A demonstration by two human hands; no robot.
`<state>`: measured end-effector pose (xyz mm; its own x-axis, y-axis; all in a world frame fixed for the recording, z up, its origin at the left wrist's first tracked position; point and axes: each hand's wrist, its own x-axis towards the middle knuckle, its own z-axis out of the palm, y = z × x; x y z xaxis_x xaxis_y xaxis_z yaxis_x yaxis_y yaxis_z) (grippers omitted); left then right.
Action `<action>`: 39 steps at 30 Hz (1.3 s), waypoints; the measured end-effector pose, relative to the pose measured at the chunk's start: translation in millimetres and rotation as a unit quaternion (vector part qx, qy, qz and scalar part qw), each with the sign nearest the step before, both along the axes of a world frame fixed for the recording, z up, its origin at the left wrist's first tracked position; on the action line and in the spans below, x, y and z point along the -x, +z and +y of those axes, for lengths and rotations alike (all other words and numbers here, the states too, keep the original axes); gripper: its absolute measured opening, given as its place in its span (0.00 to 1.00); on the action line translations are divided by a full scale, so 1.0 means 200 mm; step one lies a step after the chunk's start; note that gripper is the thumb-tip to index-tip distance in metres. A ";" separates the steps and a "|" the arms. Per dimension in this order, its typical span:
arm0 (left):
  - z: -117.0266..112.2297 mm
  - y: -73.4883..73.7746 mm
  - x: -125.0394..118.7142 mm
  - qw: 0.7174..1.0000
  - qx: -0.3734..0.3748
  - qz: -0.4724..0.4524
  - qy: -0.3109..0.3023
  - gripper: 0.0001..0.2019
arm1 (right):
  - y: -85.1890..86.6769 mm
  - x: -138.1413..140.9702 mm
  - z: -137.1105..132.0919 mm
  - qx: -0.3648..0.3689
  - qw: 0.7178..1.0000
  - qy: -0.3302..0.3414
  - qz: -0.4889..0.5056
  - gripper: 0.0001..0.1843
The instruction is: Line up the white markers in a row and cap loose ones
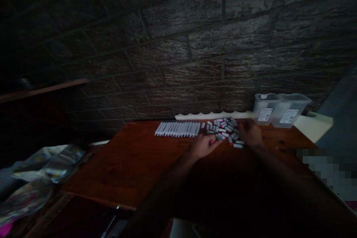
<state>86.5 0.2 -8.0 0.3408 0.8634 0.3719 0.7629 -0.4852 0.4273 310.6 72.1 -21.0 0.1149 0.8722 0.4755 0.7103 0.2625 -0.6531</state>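
Observation:
White markers [178, 129] lie side by side in a neat row on the wooden table. To their right is a loose pile of short marker caps [223, 125], white and grey with coloured ends. My left hand [205, 145] rests at the pile's near left edge, its fingers curled in; anything inside them is hidden. Over the right edge of the pile, my right hand [251, 134] has its fingers bent together among the caps. The dim light hides what they hold, if anything. One cap [238, 145] lies just in front of the pile, between my hands.
Two clear plastic containers [290, 113] with labels stand at the table's back right. A white wavy-edged strip [212, 115] runs along the brick wall [173, 59] behind the caps. Plastic bags [55, 163] lie left of the wooden table [117, 171]. A shelf [44, 90] juts in at left.

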 end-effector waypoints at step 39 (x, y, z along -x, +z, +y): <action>0.02 0.04 0.01 0.992 -0.115 0.043 0.029 0.21 | 0.09 0.04 -0.13 0.032 0.997 0.012 -0.072 0.21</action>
<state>84.4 4.2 -0.9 0.3327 0.7777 0.5334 0.8212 -0.5170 0.2416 302.4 45.8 -2.8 0.0280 0.9032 0.4282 0.7915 0.2416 -0.5613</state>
